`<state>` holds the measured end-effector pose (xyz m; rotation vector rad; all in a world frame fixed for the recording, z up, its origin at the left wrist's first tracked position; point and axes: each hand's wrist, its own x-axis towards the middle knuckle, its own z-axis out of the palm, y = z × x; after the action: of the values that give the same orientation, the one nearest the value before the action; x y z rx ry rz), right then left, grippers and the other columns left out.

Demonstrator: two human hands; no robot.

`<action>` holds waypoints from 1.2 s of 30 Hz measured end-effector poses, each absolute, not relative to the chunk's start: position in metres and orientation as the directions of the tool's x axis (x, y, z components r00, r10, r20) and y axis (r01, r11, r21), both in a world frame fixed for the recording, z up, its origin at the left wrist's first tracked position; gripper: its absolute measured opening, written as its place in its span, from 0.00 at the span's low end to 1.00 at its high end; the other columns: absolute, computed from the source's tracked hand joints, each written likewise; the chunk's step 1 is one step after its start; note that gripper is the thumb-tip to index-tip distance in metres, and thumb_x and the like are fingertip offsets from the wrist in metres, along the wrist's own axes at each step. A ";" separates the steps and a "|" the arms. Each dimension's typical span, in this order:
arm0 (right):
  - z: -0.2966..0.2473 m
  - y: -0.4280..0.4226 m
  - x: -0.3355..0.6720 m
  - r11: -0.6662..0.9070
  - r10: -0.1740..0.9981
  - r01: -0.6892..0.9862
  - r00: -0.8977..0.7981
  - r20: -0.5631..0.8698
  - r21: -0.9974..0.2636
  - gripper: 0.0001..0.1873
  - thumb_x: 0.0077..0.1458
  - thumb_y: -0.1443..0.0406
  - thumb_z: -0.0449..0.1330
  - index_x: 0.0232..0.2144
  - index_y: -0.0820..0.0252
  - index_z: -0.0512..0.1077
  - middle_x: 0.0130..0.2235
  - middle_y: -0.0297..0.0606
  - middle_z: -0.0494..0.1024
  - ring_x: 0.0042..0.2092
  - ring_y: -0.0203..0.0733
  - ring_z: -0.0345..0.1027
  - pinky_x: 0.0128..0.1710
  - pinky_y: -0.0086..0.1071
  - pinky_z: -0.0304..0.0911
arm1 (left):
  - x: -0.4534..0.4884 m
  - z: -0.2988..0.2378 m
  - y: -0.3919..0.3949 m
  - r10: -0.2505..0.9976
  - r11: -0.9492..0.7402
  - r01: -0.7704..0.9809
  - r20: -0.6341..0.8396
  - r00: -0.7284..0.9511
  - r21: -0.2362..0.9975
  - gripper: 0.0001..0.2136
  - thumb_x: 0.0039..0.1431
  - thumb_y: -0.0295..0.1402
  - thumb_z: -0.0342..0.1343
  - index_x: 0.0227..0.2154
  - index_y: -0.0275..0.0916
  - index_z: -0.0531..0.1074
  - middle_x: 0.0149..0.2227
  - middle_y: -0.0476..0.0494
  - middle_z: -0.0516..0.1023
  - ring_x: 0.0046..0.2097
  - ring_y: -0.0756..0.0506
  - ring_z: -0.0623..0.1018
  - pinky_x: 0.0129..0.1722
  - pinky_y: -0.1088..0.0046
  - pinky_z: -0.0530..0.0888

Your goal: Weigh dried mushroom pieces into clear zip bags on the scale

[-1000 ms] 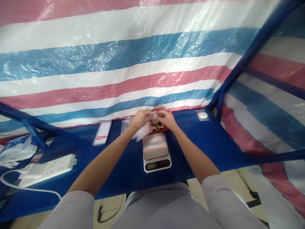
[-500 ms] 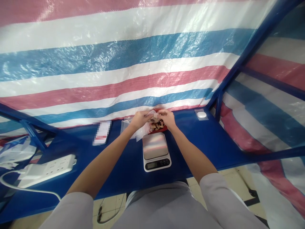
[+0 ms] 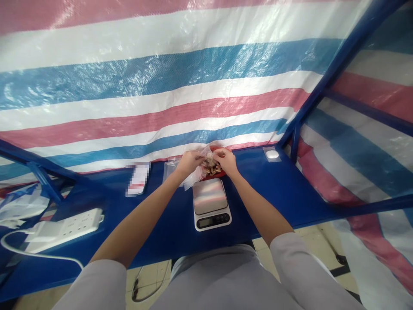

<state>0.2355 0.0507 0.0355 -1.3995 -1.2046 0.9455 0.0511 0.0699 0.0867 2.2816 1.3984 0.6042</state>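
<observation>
My left hand (image 3: 190, 162) and my right hand (image 3: 226, 160) are close together at the far edge of the blue table (image 3: 267, 189). Both pinch a clear plastic bag (image 3: 196, 171) at its upper edges. Brown pieces (image 3: 210, 168), perhaps dried food, lie between my hands and seem to sit inside the bag. A red dish (image 3: 220, 174) shows beneath them, mostly hidden. Just below stands a white digital kitchen scale (image 3: 211, 204) with a steel top, touched by neither hand.
A second clear bag (image 3: 169, 170) lies left of my left hand. Further left are a blurred white packet (image 3: 138, 178) and a white power strip (image 3: 63, 230) with its cable. A small white disc (image 3: 272, 154) sits far right. Striped tarpaulin on blue framing stands behind.
The bag's top has risen a little between my hands and shows more above the brown pieces. My hands stay close together, and the view has shifted slightly.
</observation>
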 end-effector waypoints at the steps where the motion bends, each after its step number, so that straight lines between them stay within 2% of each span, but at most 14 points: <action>1: 0.036 0.051 0.236 0.035 0.974 0.238 0.211 0.087 -0.971 0.13 0.50 0.60 0.65 0.39 0.56 0.77 0.39 0.35 0.82 0.38 0.42 0.76 0.38 0.35 0.75 | 0.051 0.088 0.070 0.897 -0.427 0.719 0.159 0.412 0.548 0.12 0.58 0.39 0.56 0.25 0.39 0.78 0.26 0.46 0.79 0.29 0.46 0.77 0.30 0.73 0.68; 4: 0.037 0.051 0.239 0.059 0.953 0.371 0.255 0.163 -0.927 0.11 0.51 0.63 0.65 0.39 0.55 0.77 0.39 0.34 0.82 0.43 0.42 0.76 0.49 0.37 0.70 | 0.048 0.091 0.069 0.894 -0.436 0.693 0.187 0.407 0.574 0.14 0.58 0.42 0.57 0.23 0.39 0.77 0.24 0.46 0.77 0.28 0.46 0.76 0.31 0.72 0.68; 7: 0.037 0.049 0.238 0.062 0.949 0.446 0.251 0.192 -0.893 0.08 0.54 0.65 0.62 0.38 0.54 0.77 0.40 0.35 0.82 0.43 0.43 0.76 0.50 0.37 0.68 | 0.045 0.092 0.069 0.896 -0.435 0.688 0.204 0.394 0.581 0.15 0.57 0.43 0.57 0.21 0.39 0.75 0.22 0.47 0.77 0.27 0.47 0.76 0.31 0.72 0.69; 12: 0.029 0.050 0.235 0.088 0.952 0.389 0.237 0.192 -0.917 0.08 0.55 0.62 0.61 0.38 0.54 0.77 0.42 0.35 0.82 0.45 0.43 0.76 0.51 0.38 0.68 | 0.046 0.090 0.068 0.918 -0.376 0.737 0.115 0.380 0.562 0.14 0.58 0.44 0.58 0.26 0.39 0.75 0.24 0.45 0.77 0.28 0.45 0.77 0.30 0.72 0.68; 15: 0.026 0.053 0.236 0.037 0.970 0.303 0.217 0.106 -0.952 0.11 0.52 0.60 0.64 0.40 0.55 0.77 0.39 0.36 0.82 0.41 0.43 0.77 0.45 0.36 0.71 | 0.049 0.090 0.069 0.926 -0.364 0.783 0.104 0.364 0.505 0.15 0.57 0.47 0.59 0.34 0.38 0.77 0.28 0.43 0.79 0.31 0.42 0.78 0.31 0.70 0.69; 18: 0.031 0.056 0.237 -0.040 0.989 0.139 0.146 -0.020 -0.989 0.13 0.53 0.58 0.64 0.39 0.57 0.77 0.36 0.36 0.81 0.32 0.41 0.76 0.30 0.31 0.70 | 0.052 0.090 0.073 0.917 -0.390 0.765 0.140 0.373 0.513 0.20 0.61 0.50 0.52 0.41 0.39 0.78 0.32 0.42 0.81 0.34 0.41 0.79 0.34 0.68 0.71; 21: 0.040 0.058 0.238 -0.202 0.977 -0.018 0.059 -0.203 -0.979 0.14 0.56 0.55 0.62 0.36 0.59 0.76 0.29 0.35 0.78 0.25 0.37 0.72 0.20 0.27 0.64 | 0.054 0.088 0.077 0.891 -0.441 0.704 0.175 0.419 0.557 0.20 0.64 0.49 0.48 0.39 0.40 0.79 0.35 0.43 0.82 0.37 0.42 0.79 0.38 0.68 0.72; 24: 0.045 0.060 0.240 -0.289 0.957 -0.047 0.016 -0.290 -0.956 0.12 0.55 0.57 0.65 0.34 0.60 0.76 0.27 0.34 0.77 0.23 0.34 0.69 0.18 0.25 0.62 | 0.055 0.086 0.080 0.859 -0.497 0.663 0.207 0.469 0.560 0.21 0.64 0.49 0.47 0.33 0.41 0.79 0.36 0.43 0.82 0.37 0.43 0.79 0.38 0.69 0.71; 29: 0.045 0.066 0.242 -0.287 0.958 -0.075 -0.039 -0.285 -0.955 0.08 0.50 0.66 0.67 0.35 0.60 0.77 0.30 0.32 0.78 0.24 0.31 0.68 0.21 0.24 0.64 | 0.053 0.084 0.079 0.846 -0.516 0.640 0.226 0.482 0.570 0.24 0.65 0.52 0.45 0.29 0.41 0.77 0.31 0.46 0.80 0.33 0.45 0.77 0.36 0.70 0.69; 32: 0.046 0.069 0.241 -0.206 0.978 0.018 -0.041 -0.206 -0.978 0.07 0.51 0.68 0.65 0.36 0.59 0.77 0.27 0.31 0.76 0.24 0.33 0.68 0.24 0.27 0.67 | 0.052 0.085 0.080 0.859 -0.503 0.662 0.236 0.455 0.555 0.24 0.65 0.51 0.44 0.27 0.40 0.76 0.29 0.45 0.78 0.31 0.45 0.75 0.35 0.70 0.68; 34: 0.048 0.070 0.241 -0.087 0.995 0.186 -0.021 -0.092 -0.979 0.07 0.53 0.68 0.63 0.36 0.58 0.78 0.27 0.31 0.77 0.27 0.35 0.69 0.29 0.30 0.70 | 0.052 0.086 0.080 0.867 -0.495 0.690 0.247 0.433 0.529 0.23 0.65 0.49 0.45 0.25 0.40 0.74 0.27 0.45 0.76 0.30 0.45 0.74 0.34 0.70 0.68; 36: 0.050 0.070 0.241 0.052 0.998 0.401 0.001 0.057 -0.915 0.06 0.55 0.67 0.62 0.36 0.56 0.78 0.32 0.33 0.80 0.33 0.39 0.73 0.38 0.34 0.71 | 0.053 0.086 0.080 0.877 -0.481 0.707 0.261 0.404 0.519 0.21 0.65 0.47 0.46 0.23 0.40 0.72 0.26 0.45 0.76 0.29 0.45 0.73 0.34 0.70 0.67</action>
<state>0.2412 0.0698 0.0504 -1.4664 -1.5212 0.9341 0.0531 0.0803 0.0862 2.3399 1.3728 0.7294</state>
